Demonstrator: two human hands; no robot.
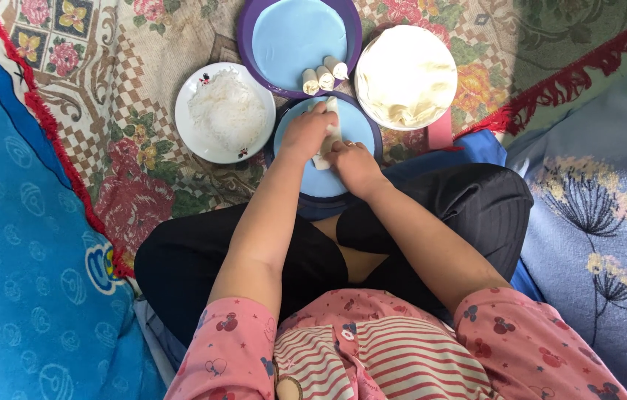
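- The left hand and right hand both press curled fingers on a pale wrapper roll, pinning it from two sides, probably so it stays tight.
- The roll lies on a blue plate directly beneath the hands.
- Just beyond the hands, three finished rolls rest on a purple-rimmed tray; noodles sit beside the left hand, stacked wrappers past the right.
- Everything sits on a floral rug on the floor, between blue blankets.

My left hand lies palm down, fingers curled; my right hand presses beside it, forearms converging.
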